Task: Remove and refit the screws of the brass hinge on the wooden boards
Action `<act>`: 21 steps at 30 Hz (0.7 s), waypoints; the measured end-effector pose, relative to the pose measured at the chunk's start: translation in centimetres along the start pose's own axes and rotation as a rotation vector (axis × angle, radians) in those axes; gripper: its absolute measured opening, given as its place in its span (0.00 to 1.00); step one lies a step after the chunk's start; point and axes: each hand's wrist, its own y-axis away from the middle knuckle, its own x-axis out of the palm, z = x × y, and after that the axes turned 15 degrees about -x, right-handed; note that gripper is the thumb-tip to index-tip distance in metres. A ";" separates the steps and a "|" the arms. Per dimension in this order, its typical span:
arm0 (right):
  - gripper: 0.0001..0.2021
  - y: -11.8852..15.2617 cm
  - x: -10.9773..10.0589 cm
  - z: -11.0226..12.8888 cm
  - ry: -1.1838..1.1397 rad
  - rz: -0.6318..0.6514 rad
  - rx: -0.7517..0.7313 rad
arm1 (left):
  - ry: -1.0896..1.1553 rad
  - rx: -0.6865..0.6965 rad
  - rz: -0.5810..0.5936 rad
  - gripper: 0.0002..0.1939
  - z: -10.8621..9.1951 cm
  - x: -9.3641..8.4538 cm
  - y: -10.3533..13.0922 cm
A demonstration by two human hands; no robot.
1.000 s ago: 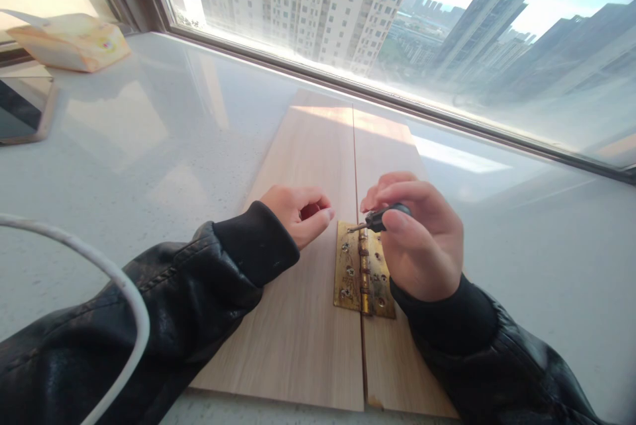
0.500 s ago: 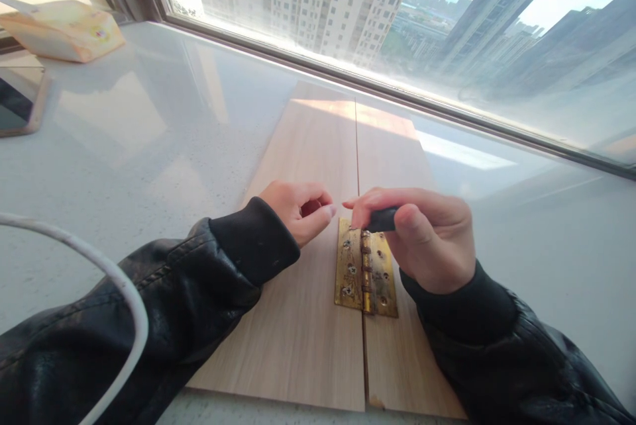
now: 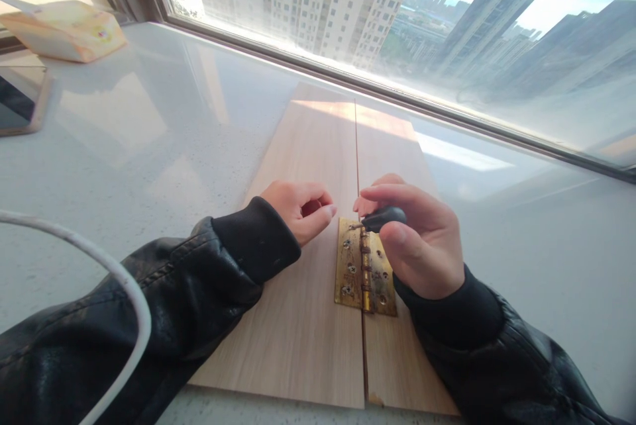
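Note:
A brass hinge (image 3: 366,269), worn and stained, lies open across the seam between two pale wooden boards (image 3: 303,319). Several screws sit in its left leaf; bare holes show in the right leaf. My right hand (image 3: 420,233) is closed round a short black-handled screwdriver (image 3: 383,218), tilted low. Its tip points left, to the hole at the far end of the left leaf. Just left of the hinge, over the left board, my left hand (image 3: 303,210) is curled with thumb and forefinger together; I see nothing between them.
A white cable (image 3: 124,286) loops across the lower left, in front of my left sleeve. On the pale speckled sill (image 3: 163,120) stand a soft tissue pack (image 3: 74,31) and a tablet-like device (image 3: 22,100) at far left. A window frame (image 3: 318,64) runs behind the boards.
My right hand has shifted slightly left and turned, its fingers loosening round the screwdriver so more handle and the shaft show. My left hand has stayed put.

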 end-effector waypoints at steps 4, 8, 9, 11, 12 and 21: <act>0.08 -0.2 -0.6 -0.1 -0.016 -0.049 -0.030 | -0.009 -0.008 0.001 0.11 -0.1 0.0 0.1; 0.11 -0.3 -1.0 0.0 -0.054 0.050 0.041 | -0.003 0.008 -0.006 0.13 0.0 0.0 0.0; 0.13 -0.4 -0.8 0.1 -0.072 0.088 0.063 | 0.002 0.016 -0.003 0.13 0.1 0.0 0.0; 0.17 -0.6 -0.1 0.1 -0.109 0.137 0.087 | 0.013 0.026 0.018 0.15 0.3 0.0 -0.2; 0.18 -0.7 0.2 0.2 -0.122 0.149 0.091 | 0.020 0.029 0.034 0.16 0.5 0.1 -0.3; 0.13 -0.3 -0.3 0.2 -0.109 0.122 0.076 | -0.005 0.018 -0.007 0.15 0.3 0.1 -0.1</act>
